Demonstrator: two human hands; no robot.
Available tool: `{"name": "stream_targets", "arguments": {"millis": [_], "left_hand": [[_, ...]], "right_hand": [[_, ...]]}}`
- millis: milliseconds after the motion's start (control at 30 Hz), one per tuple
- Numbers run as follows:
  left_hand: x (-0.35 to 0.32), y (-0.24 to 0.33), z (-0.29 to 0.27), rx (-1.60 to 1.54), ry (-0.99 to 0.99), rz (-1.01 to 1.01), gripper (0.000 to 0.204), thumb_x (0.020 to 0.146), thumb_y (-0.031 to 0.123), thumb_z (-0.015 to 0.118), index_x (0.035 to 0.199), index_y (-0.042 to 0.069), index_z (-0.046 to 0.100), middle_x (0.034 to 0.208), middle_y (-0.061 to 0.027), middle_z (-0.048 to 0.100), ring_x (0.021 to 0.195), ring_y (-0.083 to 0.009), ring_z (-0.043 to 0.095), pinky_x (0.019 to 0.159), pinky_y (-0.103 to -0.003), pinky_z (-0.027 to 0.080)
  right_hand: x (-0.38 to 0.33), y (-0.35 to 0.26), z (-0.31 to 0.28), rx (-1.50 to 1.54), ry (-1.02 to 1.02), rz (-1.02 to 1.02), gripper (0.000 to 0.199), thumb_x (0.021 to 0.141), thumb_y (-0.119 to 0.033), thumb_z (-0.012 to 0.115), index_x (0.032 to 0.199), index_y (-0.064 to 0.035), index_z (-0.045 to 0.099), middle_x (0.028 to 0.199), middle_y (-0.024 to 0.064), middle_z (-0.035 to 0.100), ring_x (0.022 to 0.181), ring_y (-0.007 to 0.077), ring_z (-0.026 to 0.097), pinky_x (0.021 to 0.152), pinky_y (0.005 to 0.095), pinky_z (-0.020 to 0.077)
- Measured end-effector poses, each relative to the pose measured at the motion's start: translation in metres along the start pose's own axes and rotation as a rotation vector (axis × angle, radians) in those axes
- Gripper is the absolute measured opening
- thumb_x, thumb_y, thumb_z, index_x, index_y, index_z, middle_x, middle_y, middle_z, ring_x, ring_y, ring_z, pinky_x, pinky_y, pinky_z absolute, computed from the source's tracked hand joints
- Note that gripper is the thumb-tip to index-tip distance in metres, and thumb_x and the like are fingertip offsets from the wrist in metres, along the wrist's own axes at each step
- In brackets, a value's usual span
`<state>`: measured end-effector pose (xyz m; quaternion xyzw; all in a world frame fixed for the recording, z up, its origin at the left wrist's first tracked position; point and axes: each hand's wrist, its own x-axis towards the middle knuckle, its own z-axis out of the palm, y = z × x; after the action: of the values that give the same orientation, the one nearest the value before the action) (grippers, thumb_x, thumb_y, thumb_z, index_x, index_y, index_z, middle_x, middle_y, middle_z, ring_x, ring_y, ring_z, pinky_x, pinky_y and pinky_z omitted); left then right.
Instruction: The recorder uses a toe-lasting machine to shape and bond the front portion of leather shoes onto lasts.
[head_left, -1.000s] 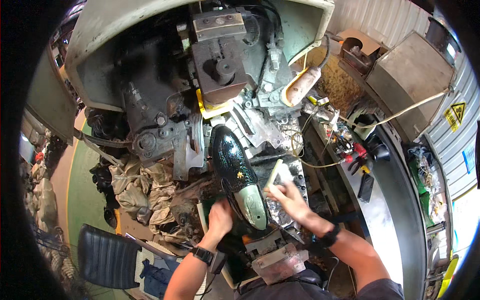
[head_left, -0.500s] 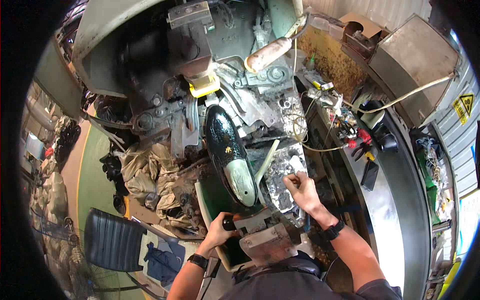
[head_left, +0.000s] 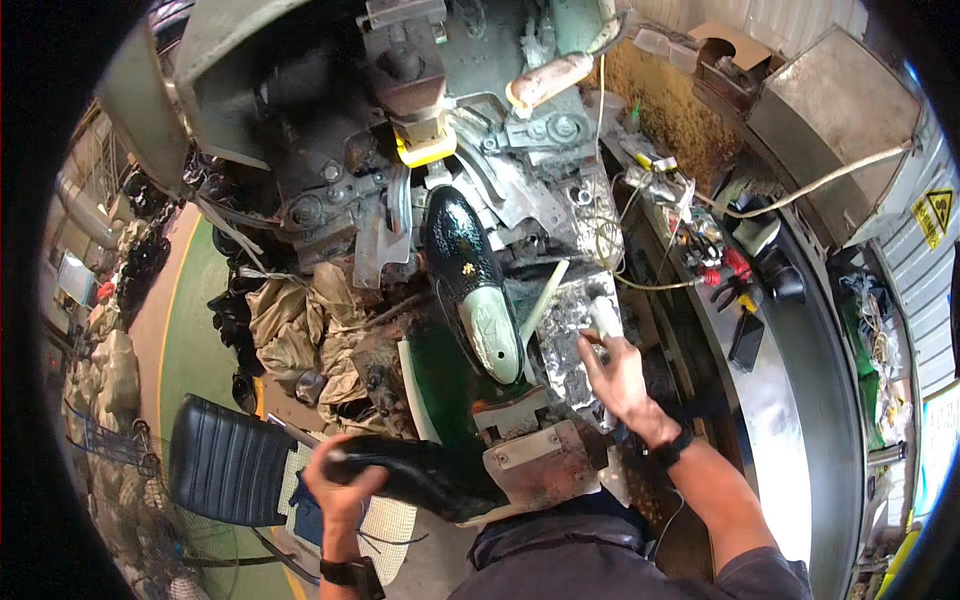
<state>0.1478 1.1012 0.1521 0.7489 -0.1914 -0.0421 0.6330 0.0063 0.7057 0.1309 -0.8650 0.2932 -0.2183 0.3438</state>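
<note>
My left hand (head_left: pixel 345 478) is wrapped round the end of a glossy black shoe (head_left: pixel 425 475), at the lower left beside the metal block (head_left: pixel 545 465). The shoe lies sideways and its far end reaches that block. My right hand (head_left: pixel 620 378) is over the grimy machine ledge, fingers curled in. A white piece (head_left: pixel 605 316) shows at its fingertips; whether they grip it is not plain. Between the hands, another black shoe (head_left: pixel 462 235) on a pale green last (head_left: pixel 490 330) points its toe at the machine, sole down, touched by neither hand.
Above the toe hangs a machine head with a yellow-edged pad (head_left: pixel 427 150). A pale stick (head_left: pixel 545 300) leans beside the shoe. To the right run a bench with red-handled pliers (head_left: pixel 738 265), a phone (head_left: pixel 747 342) and a hanging cable. A black chair (head_left: pixel 230 460) stands left.
My left hand has moved left and drawn the black shoe out from beside the metal block. My right hand has barely moved. The view has shifted slightly.
</note>
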Motion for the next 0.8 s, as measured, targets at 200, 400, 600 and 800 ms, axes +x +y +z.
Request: {"name": "stream_targets", "arguments": {"millis": [200,400,600,800], "left_hand": [[0.029,0.069,-0.01,-0.761,0.21,-0.132,0.051,0.091,0.038,0.06,0.126,0.001,0.058,0.107,-0.0151,0.069,0.092,-0.03,0.07,0.084,-0.045,0.058],[0.032,0.12,0.083,-0.978,-0.193,-0.289,0.051,0.092,0.039,0.062,0.126,0.001,0.059,0.115,-0.0162,0.069,0.103,-0.0312,0.067,0.094,-0.047,0.054],[0.012,0.156,0.2,-0.954,-0.33,-0.35,0.041,0.089,0.018,0.069,0.123,-0.003,0.06,0.116,-0.0146,0.069,0.101,-0.0278,0.068,0.093,-0.044,0.055],[-0.054,0.14,0.359,-0.705,-0.781,-0.637,0.043,0.096,0.036,0.065,0.123,0.003,0.063,0.119,-0.0109,0.069,0.11,-0.0277,0.065,0.101,-0.043,0.049]], "right_hand": [[-0.085,-0.096,-0.02,0.61,-0.466,-0.757,0.084,0.076,-0.038,0.086,0.142,-0.0012,0.05,0.145,0.0178,0.053,0.134,0.0365,0.051,0.115,0.0463,0.0376],[-0.119,-0.104,-0.065,0.516,-0.261,-0.719,0.058,0.085,-0.021,0.072,0.133,0.0062,0.054,0.145,0.0317,0.049,0.142,0.0453,0.041,0.117,0.0569,0.0313],[-0.171,-0.072,-0.155,0.417,-0.038,-0.457,0.077,0.084,-0.032,0.082,0.142,0.0056,0.047,0.147,0.0256,0.049,0.139,0.0408,0.046,0.115,0.0491,0.0365],[-0.243,0.018,-0.226,0.549,0.512,0.019,0.077,0.073,-0.011,0.09,0.139,0.0031,0.053,0.126,0.0157,0.065,0.121,0.0229,0.058,0.104,0.0363,0.0451]]}}
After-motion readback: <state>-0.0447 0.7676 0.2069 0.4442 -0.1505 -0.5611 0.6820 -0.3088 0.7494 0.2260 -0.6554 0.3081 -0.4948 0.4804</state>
